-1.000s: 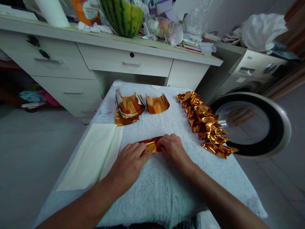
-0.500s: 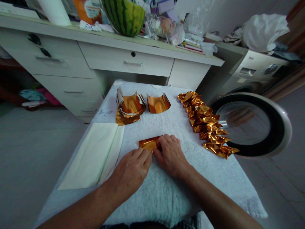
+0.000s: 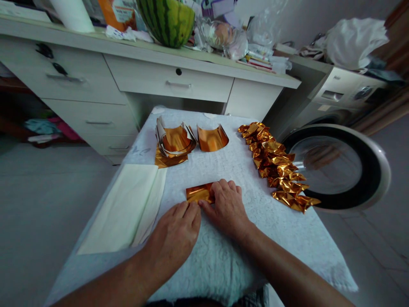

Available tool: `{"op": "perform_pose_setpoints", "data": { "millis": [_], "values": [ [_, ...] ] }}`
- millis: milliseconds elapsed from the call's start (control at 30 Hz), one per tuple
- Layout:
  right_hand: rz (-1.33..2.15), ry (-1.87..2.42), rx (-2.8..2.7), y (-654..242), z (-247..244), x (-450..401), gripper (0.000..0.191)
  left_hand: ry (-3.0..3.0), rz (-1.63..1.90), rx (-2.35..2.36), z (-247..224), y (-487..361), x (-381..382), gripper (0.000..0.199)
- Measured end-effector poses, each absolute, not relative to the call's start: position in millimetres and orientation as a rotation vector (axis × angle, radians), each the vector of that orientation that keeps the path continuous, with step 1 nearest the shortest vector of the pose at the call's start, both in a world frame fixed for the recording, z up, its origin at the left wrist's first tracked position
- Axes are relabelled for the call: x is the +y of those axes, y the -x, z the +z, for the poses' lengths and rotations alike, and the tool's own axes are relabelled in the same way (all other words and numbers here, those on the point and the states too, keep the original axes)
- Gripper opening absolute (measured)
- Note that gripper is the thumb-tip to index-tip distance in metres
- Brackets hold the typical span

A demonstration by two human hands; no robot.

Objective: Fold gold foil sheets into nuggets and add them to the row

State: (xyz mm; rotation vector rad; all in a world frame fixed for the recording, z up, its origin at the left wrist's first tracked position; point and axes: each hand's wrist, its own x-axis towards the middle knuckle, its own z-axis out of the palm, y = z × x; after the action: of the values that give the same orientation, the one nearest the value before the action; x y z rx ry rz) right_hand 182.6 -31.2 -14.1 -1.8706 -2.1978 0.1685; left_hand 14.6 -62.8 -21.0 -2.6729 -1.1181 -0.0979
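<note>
A small sheet of shiny copper-gold foil paper (image 3: 200, 193), partly rolled or folded, lies on the cloth-covered table (image 3: 211, 264) between my hands. My left hand (image 3: 179, 228) pinches its near left edge, fingers curled together. Across its right end, my right hand (image 3: 228, 204) grips the foil, with the thumb stretched along the near edge. Beyond them stand a curled stack of the same foil sheets (image 3: 175, 140) and one single curled sheet (image 3: 213, 138). To the right runs a row of twisted, folded foil pieces (image 3: 276, 166).
Pale folded paper sheets (image 3: 123, 209) lie at the table's left. Behind the table is a white desk (image 3: 179, 81) with a cut watermelon (image 3: 168, 21), plastic bags and a white roll (image 3: 75, 15). An open washing machine door (image 3: 385, 170) juts out at the right edge.
My left hand has shifted slightly left and toward me along the foil. My right thumb has moved left along the near edge, uncovering more of the foil.
</note>
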Motion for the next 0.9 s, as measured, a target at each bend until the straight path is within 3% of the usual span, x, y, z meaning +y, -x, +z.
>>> {"op": "perform_pose_setpoints", "data": {
  "millis": [900],
  "values": [
    [0.299,1.961,-2.081,-225.6,-16.5,-24.4,0.035,2.541,-0.233,-1.044,-28.9,-12.3,-68.1,0.049]
  ]
}}
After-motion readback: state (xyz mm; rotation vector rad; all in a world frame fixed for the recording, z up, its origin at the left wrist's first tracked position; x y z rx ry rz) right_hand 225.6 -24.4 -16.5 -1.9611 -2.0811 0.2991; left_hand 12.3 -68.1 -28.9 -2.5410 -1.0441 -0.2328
